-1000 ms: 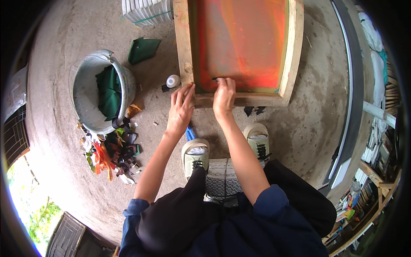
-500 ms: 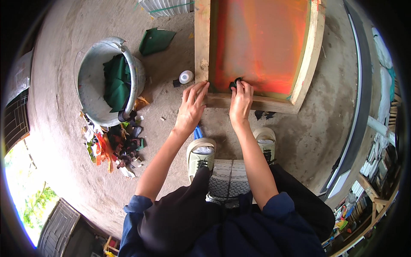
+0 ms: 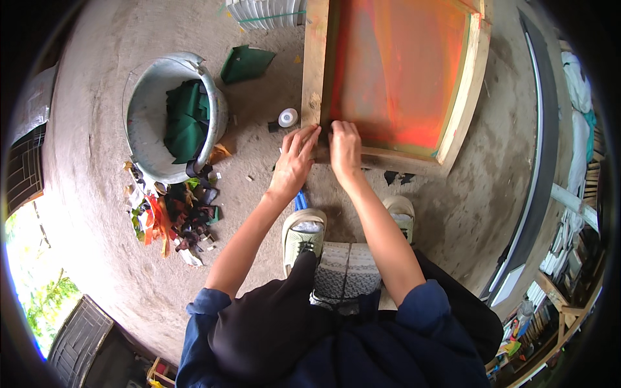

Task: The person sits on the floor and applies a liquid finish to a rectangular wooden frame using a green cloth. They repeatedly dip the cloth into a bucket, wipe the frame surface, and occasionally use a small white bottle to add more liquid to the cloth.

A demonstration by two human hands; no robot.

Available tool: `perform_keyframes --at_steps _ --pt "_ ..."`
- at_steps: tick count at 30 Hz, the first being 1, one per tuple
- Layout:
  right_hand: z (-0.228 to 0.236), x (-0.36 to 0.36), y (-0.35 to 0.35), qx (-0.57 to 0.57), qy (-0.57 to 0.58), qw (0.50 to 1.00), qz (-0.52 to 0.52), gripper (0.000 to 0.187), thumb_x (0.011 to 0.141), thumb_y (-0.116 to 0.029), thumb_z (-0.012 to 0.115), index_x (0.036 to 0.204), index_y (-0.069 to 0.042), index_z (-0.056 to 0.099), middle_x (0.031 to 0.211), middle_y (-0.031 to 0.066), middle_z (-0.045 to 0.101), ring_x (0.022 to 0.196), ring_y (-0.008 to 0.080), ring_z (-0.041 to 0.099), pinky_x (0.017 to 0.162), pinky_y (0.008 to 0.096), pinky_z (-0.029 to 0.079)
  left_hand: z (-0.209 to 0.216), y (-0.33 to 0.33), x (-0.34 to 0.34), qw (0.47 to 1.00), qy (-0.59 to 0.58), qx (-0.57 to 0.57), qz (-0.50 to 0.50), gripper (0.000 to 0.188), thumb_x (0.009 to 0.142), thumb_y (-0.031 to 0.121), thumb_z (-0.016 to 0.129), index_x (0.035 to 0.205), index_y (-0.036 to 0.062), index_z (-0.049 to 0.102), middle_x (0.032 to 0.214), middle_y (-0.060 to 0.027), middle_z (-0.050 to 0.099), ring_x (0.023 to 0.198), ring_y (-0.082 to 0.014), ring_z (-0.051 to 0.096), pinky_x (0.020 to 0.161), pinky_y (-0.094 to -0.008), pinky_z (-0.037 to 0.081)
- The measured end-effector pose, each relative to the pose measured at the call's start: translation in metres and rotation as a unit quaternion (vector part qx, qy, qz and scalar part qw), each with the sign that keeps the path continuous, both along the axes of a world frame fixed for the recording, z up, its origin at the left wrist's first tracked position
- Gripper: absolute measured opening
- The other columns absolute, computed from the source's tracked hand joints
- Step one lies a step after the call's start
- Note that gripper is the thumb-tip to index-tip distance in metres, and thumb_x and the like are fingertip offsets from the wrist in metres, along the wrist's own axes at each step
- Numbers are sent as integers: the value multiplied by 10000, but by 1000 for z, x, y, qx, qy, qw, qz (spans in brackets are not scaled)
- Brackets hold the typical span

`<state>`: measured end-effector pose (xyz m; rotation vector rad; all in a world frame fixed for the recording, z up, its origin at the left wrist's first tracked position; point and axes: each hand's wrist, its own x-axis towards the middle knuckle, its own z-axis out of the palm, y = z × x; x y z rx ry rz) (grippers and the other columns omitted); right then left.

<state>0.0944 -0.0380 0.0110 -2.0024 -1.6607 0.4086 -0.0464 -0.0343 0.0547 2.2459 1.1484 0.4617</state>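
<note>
A wooden screen-printing frame [image 3: 313, 77] with an orange-stained mesh [image 3: 401, 71] lies before me. My left hand [image 3: 294, 158] grips its near left corner, fingertips bent over the wood. My right hand [image 3: 346, 149] is closed, with curled fingers pressed at the inner edge of the mesh beside that corner. A dark scrap of cloth [image 3: 330, 127] barely shows at its fingertips; the rest is hidden by the hand. Left of the frame stands a small white round-topped bottle [image 3: 288, 118].
A grey bucket [image 3: 145, 123] holding green material [image 3: 184, 129] stands at the left. Beside it lie a heap of coloured scraps [image 3: 174, 216] and a green piece [image 3: 247, 64]. A white bundle [image 3: 268, 13] sits farther off. My shoes [image 3: 304, 233] flank a patterned block [image 3: 346, 265].
My right hand has slid left along the mesh's near edge toward the corner, and the dark scrap is now mostly covered. My left hand stays on the corner. The view has shifted slightly.
</note>
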Motion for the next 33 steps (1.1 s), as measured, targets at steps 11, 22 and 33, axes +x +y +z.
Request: perform_keyframes --at_steps 11,22,33 --pt "102 54 13 28 553 828 -84 115 834 -84 654 876 23 659 796 34 667 739 87 614 705 223 469 10 1 -4 999 34 -26 -27 659 749 86 639 1351 53 372 1303 -126 421 1206 -323 393 1020 -368 384" --pt "309 94 -38 18 524 845 107 73 819 -65 654 880 -25 656 805 13 647 743 72 555 715 239 428 269 10 68 925 -311 -210 -62 449 877 299 631 1195 7 505 1093 -90 592 989 -134 583 864 -280 470" --pt "351 153 -74 79 471 877 55 77 824 -97 664 850 -33 630 776 9 648 683 59 568 659 213 461 255 -28 51 969 -162 -171 71 206 869 206 628 893 7 677 754 -40 671 661 -120 611 667 -298 490"
